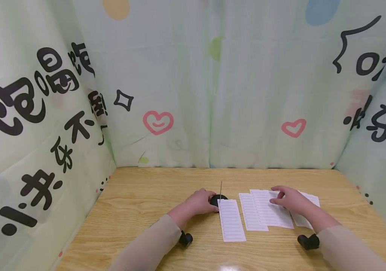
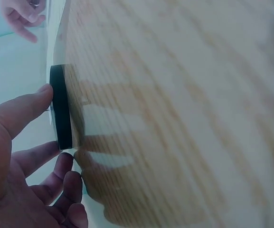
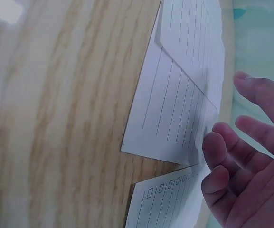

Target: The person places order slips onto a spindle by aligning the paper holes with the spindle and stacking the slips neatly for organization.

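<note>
On the table, my left hand (image 1: 201, 201) holds the black round base (image 1: 215, 199) of a paper spike, whose thin metal pin stands upright. In the left wrist view, the thumb and a finger touch the edge of the black base (image 2: 61, 107). A lined paper slip (image 1: 232, 222) lies against the base; whether the pin pierces it, I cannot tell. My right hand (image 1: 292, 201) hovers over several lined slips (image 1: 270, 209), thumb and forefinger apart. Its fingers curl loosely near the slips (image 3: 167, 123) in the right wrist view, with nothing visible between them.
The slips overlap in a row to the right of the spike, on a wooden table (image 1: 138, 210). A printed curtain (image 1: 186, 82) hangs behind the table and along both sides. Black wrist cameras (image 1: 308, 242) sit under both forearms.
</note>
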Demonstrator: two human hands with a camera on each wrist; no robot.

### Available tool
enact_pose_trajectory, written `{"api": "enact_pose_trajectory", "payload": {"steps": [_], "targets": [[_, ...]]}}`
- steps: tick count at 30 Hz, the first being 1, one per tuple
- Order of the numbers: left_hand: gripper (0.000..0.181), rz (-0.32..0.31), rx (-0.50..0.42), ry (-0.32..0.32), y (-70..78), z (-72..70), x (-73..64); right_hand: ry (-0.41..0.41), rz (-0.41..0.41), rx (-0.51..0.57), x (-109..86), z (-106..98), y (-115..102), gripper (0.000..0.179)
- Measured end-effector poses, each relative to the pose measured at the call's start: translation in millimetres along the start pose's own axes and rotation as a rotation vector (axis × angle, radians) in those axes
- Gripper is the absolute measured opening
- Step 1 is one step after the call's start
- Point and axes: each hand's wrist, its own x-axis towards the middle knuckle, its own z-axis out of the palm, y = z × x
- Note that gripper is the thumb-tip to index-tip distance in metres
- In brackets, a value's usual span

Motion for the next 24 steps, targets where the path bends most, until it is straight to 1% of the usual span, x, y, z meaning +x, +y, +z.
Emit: {"api": "enact_pose_trajectory", "payload": {"steps": [11,19,24], "targets": [[0.063,-0.011,-0.009,-0.005,2.7,-0.3,-1.6,-0.033,0.012,-0.025,11.6,3.2,-5.9,0.062],[0.063,-0.029,0.003,-0.002,2.1,1.7,-1.2,-0.037,-0.006,-0.095,18.1,7.3,-5.8,0.065],[0.063,-0.032,0.003,-0.004,3.0,0.7,-1.3,-0.059,0.009,-0.117,22.7,7.2,-3.3,0.068]]}}
